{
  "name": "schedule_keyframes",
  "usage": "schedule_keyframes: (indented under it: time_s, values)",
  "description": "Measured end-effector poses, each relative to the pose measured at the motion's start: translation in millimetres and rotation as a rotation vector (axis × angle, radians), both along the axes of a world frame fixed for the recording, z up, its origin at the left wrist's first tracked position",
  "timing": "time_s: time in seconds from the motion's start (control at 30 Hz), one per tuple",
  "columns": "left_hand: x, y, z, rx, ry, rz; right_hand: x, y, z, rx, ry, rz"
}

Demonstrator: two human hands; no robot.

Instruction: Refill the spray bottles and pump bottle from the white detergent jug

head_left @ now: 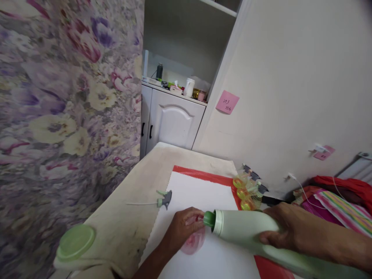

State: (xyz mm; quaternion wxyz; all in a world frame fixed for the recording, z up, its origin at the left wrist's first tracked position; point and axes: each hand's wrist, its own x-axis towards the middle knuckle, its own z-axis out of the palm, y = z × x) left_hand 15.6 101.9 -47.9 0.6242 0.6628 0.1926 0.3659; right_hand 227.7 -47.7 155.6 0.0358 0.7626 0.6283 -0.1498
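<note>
My left hand [186,224] is closed around the neck of a clear pinkish bottle [192,242], which stands on a white sheet [200,193]. My right hand [286,228] grips a large pale green bottle [241,226], tilted nearly level. Its green spout [208,219] is at the small bottle's mouth; I cannot tell whether liquid is flowing. A grey and green spray trigger [165,199] with a thin tube lies on the table, left of my hands. Several clear spray bottles with yellow liquid [245,193] stand by the sheet's right edge.
A round green lid [76,241] tops a container at the table's [124,217] near left. Red material [200,174] shows under the sheet. A wall [285,97] and folded cloths [343,205] border the right; a floral curtain [72,97] hangs left, a white cabinet [174,120] stands behind.
</note>
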Motion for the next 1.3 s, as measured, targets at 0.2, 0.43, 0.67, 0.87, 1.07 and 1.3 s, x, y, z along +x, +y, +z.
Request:
schedule_keyframes:
  time_s: [0.2, 0.43, 0.67, 0.87, 1.07, 1.3]
  values:
    - [0, 0, 0.2, 0.018, -0.002, -0.008, -5, -2, 4.4, -0.045, -0.024, -0.046]
    - [1, 1, -0.9, 0.036, 0.02, 0.004, -9, -1, 7.1, -0.065, -0.075, -0.065]
    - [1, 2, -3.0, 0.062, 0.023, 0.003, -4, -3, 3.9, -0.057, -0.061, -0.049]
    - [1, 2, 2.9, 0.062, 0.063, 0.014, -2, -3, 3.8, -0.055, -0.068, -0.05]
    - [2, 3, -1.9, 0.077, 0.059, 0.026, -8, -3, 10.3, -0.091, -0.074, -0.077]
    - [2, 2, -1.4, 0.082, 0.064, 0.025, -9, -3, 11.4, -0.071, -0.077, -0.055]
